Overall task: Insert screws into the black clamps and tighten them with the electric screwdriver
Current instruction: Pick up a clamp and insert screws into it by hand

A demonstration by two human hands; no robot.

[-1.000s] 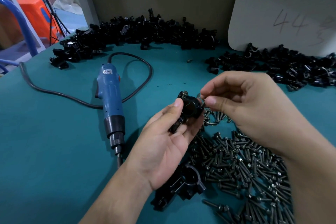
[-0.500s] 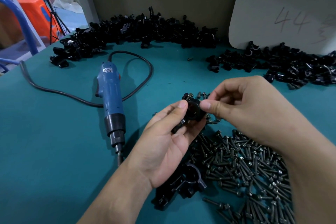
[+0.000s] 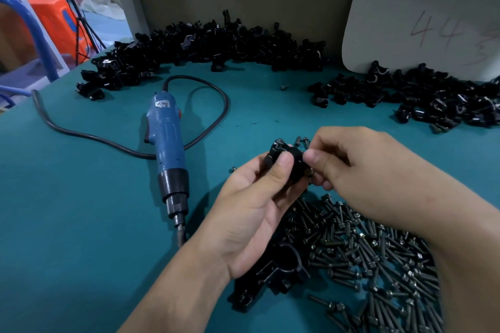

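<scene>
A black clamp point(image 3: 290, 163) is held up above the middle of the table, just beyond the far edge of the screw pile. The left hand point(image 3: 251, 216) grips it from the left, its thumb pressed across the clamp's near face and its fingers curled behind. The right hand point(image 3: 368, 170) meets it from the right, thumb and curled fingers pinching the clamp's right side. Whether a screw sits between those fingertips cannot be told.

Below and to the right of the hands lies a wide pile of loose screws point(image 3: 362, 254). A few more clamps point(image 3: 284, 270) lie at its left edge, partly under the left wrist.

The electric screwdriver point(image 3: 169, 151) lies on its side to the left of the hands, bit pointing near, and its black cable point(image 3: 216, 97) loops away behind it.

A long heap of clamps point(image 3: 205, 46) runs along the far edge of the teal table point(image 3: 81, 224), with a second heap point(image 3: 433, 100) at far right below a white board point(image 3: 422, 21) leaning on the wall.
</scene>
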